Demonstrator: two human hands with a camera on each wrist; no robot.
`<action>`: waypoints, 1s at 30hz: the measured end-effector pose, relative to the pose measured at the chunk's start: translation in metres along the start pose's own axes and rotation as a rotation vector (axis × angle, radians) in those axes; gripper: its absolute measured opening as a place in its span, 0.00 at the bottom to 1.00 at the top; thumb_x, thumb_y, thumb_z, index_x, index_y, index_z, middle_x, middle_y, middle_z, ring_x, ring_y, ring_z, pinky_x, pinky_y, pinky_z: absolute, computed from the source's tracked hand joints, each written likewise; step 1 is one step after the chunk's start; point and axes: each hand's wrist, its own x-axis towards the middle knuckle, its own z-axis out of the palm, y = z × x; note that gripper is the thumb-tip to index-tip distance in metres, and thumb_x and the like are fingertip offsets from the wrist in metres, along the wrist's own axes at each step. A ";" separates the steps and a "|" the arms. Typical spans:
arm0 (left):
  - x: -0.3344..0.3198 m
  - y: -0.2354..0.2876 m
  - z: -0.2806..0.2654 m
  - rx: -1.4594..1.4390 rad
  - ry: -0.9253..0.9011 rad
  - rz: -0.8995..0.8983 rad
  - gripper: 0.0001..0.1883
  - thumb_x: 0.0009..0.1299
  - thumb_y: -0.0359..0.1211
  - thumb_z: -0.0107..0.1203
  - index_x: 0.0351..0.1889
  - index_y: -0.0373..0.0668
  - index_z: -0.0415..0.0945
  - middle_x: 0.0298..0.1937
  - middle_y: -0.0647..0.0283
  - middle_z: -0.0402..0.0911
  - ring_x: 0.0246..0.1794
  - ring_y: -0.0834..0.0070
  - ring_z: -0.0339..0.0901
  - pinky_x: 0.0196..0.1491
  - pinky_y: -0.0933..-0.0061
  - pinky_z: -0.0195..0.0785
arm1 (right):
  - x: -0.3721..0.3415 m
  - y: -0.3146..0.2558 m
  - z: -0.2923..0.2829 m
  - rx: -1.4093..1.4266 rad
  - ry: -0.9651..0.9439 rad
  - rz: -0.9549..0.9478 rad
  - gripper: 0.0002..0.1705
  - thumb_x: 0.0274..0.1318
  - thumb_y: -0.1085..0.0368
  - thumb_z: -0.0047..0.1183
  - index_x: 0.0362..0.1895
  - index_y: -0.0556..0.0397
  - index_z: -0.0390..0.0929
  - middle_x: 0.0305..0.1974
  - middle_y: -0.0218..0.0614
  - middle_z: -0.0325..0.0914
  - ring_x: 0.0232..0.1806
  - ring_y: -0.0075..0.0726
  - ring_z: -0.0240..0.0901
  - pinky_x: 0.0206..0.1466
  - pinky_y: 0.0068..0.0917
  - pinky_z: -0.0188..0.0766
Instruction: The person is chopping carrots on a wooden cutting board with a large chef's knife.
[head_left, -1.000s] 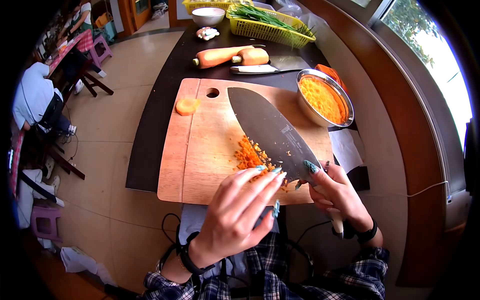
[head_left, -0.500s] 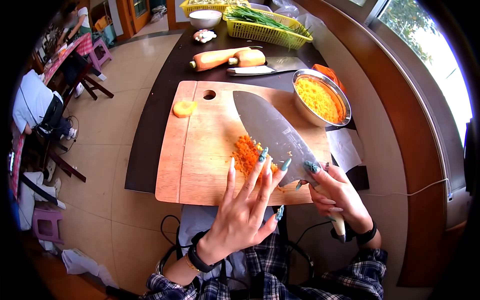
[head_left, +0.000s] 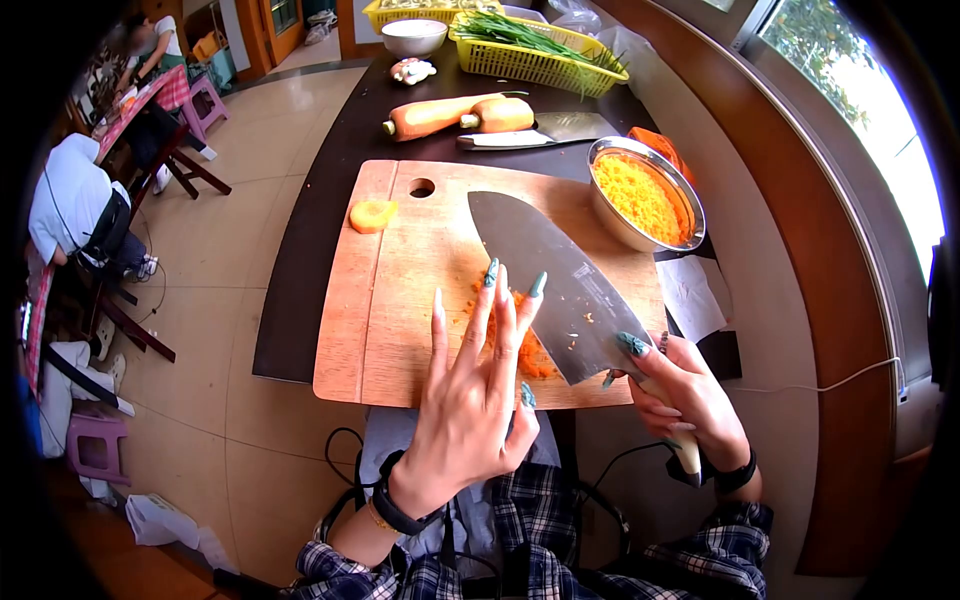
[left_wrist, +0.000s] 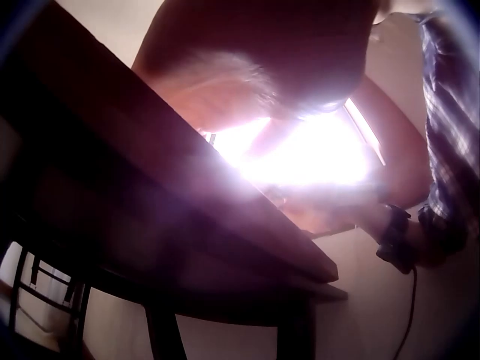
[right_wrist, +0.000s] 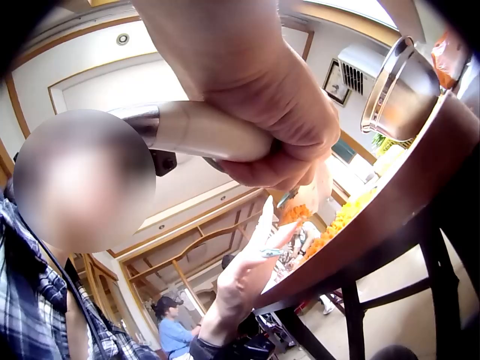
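Note:
My right hand (head_left: pixel 690 390) grips the pale handle of a broad kitchen knife (head_left: pixel 550 270), its thumb by the base of the blade. The dark blade lies flat-side up over the wooden cutting board (head_left: pixel 340 330), with a few carrot crumbs stuck on it. Fingers spread and straight, my left hand (head_left: pixel 470 400) is over the board's near edge, left of the blade. Its fingers partly hide a small heap of minced carrot (head_left: pixel 535 358). In the right wrist view the knife handle (right_wrist: pixel 210 129) shows within my fist. A round carrot slice (head_left: pixel 373 216) sits at the board's upper left.
A metal bowl (head_left: pixel 618 222) of minced carrot stands at the board's right corner. Beyond the board lie carrots (head_left: pixel 430 118) and a second knife (head_left: pixel 575 127). Farther back are a white bowl (head_left: pixel 414 40) and a yellow basket (head_left: pixel 540 68) of green stalks. A window is on the right.
My left fingers, earlier close together at the blade's edge, have spread and shifted left over the minced carrot. The knife has moved slightly right and toward me, still in my right hand.

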 end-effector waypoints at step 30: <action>0.041 0.026 -0.077 -0.216 0.165 -0.023 0.37 0.55 0.22 0.52 0.64 0.26 0.50 0.59 0.39 0.66 0.55 0.54 0.73 0.56 0.64 0.67 | -0.005 0.029 -0.007 -1.209 0.686 -0.969 0.13 0.38 0.70 0.63 0.31 0.54 0.74 0.20 0.32 0.71 0.17 0.34 0.72 0.19 0.26 0.69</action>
